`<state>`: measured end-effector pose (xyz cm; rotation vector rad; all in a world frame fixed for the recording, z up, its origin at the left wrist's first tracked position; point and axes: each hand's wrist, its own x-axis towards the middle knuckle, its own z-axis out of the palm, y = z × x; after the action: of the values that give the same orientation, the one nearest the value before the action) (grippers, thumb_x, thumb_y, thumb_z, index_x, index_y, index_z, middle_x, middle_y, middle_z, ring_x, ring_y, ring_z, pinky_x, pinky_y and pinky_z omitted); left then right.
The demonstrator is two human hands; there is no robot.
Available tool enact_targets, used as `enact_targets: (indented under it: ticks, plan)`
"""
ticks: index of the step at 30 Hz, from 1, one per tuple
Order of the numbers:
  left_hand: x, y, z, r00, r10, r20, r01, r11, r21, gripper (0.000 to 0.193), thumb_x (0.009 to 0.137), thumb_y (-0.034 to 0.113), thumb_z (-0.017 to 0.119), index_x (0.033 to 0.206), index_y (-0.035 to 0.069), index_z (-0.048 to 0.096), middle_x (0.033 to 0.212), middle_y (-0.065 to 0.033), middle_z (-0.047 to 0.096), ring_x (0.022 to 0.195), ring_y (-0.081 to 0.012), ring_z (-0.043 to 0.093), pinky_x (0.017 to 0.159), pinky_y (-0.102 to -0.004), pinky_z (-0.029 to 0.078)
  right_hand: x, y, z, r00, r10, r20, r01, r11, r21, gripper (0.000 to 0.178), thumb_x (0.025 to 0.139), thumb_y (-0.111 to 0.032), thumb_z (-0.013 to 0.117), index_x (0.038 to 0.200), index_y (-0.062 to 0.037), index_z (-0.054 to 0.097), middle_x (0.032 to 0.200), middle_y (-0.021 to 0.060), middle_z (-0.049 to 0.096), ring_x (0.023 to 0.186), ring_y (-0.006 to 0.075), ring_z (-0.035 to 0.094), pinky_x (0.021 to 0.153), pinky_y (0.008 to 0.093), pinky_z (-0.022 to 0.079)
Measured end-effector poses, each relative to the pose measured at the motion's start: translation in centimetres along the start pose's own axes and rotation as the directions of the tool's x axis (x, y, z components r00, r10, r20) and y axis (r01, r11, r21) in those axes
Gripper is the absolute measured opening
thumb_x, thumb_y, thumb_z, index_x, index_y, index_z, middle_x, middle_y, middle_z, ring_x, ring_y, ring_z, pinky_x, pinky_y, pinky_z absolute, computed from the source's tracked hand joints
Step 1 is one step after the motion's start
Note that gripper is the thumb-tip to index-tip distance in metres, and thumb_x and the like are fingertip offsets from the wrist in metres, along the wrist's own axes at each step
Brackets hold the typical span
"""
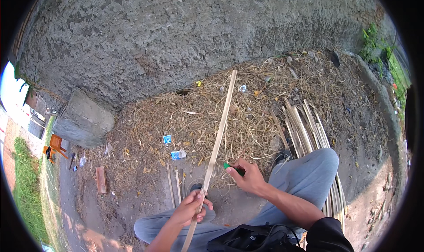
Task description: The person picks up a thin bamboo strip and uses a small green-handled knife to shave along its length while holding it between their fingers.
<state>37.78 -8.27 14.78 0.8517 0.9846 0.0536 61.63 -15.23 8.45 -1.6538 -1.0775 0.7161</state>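
A long, pale bamboo strip (221,128) slants up from my lap toward the wall, its far end in the air over the ground. My left hand (189,210) is closed around its lower part, above my left shin. Just right of the strip, my right hand (251,180) grips a small green-handled tool (227,166). Fingers cover most of that tool, and I cannot make out a blade. The tool looks near the strip; whether they touch is unclear.
Several bamboo strips (304,130) lie beside my right leg. Curly shavings (240,135) and dry leaves cover the ground before a rough grey wall (176,44). Left are a concrete block (86,117), a reddish brick (101,180), blue packets (176,155) and an orange chair (55,147).
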Motion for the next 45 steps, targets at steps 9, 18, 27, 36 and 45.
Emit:
enact_targets:
  ticks: [9, 18, 27, 36, 45]
  plan:
    - [5.0, 0.0, 1.1, 0.998, 0.057, 0.031, -0.048, 0.972, -0.231, 0.025, 0.104, 0.025, 0.046, 0.112, 0.003, 0.054, 0.074, -0.0032, 0.05, 0.048, -0.0057, 0.034, 0.04, -0.0207, 0.028, -0.7, 0.3, 0.6, 0.993, -0.113, 0.021, 0.115, 0.989, -0.094, 0.026, 0.088, -0.032, 0.071, 0.088, -0.0068, 0.064, 0.059, 0.0138, 0.062, 0.051, 0.0352, 0.063, 0.048, 0.0427, 0.049]
    - [4.9, -0.9, 0.6, 0.995, 0.045, 0.087, -0.013, 0.94, -0.342, 0.031, 0.105, 0.028, 0.042, 0.109, 0.0, 0.055, 0.066, 0.0022, 0.038, 0.044, -0.0033, 0.026, 0.037, -0.0199, 0.02, -1.2, 0.6, 1.7, 0.939, -0.344, -0.004, 0.337, 0.922, -0.191, 0.021, 0.085, -0.028, 0.074, 0.086, -0.0082, 0.066, 0.072, 0.0088, 0.07, 0.051, 0.0311, 0.065, 0.045, 0.0419, 0.05]
    - [3.8, -1.6, 0.5, 0.999, 0.027, 0.044, -0.01, 0.935, -0.356, 0.029, 0.105, 0.029, 0.044, 0.104, 0.003, 0.055, 0.063, 0.0041, 0.036, 0.043, -0.0019, 0.024, 0.035, -0.0197, 0.016, -1.0, 0.2, 2.3, 0.895, -0.447, -0.01, 0.416, 0.841, -0.346, 0.018, 0.08, -0.025, 0.079, 0.085, -0.0098, 0.07, 0.077, 0.006, 0.073, 0.048, 0.025, 0.064, 0.04, 0.0353, 0.047]
    - [3.1, -2.1, 1.1, 0.998, 0.059, -0.023, -0.063, 0.942, -0.329, 0.028, 0.106, 0.029, 0.043, 0.101, 0.003, 0.054, 0.062, 0.0044, 0.036, 0.043, -0.002, 0.023, 0.036, -0.0198, 0.017, -0.8, 0.9, 2.8, 0.888, -0.459, -0.003, 0.427, 0.827, -0.365, 0.018, 0.08, -0.025, 0.079, 0.087, -0.011, 0.069, 0.072, 0.0044, 0.071, 0.047, 0.0238, 0.063, 0.038, 0.0355, 0.046]
    - [3.2, -2.4, 1.7, 0.992, 0.085, -0.094, -0.106, 0.964, -0.242, 0.031, 0.107, 0.029, 0.039, 0.1, 0.001, 0.052, 0.063, 0.0026, 0.034, 0.044, -0.0039, 0.025, 0.038, -0.0228, 0.018, -0.8, 0.7, 3.0, 0.903, -0.429, -0.01, 0.397, 0.843, -0.363, 0.019, 0.08, -0.026, 0.078, 0.084, -0.01, 0.067, 0.074, 0.0048, 0.072, 0.049, 0.0257, 0.064, 0.04, 0.0362, 0.047]
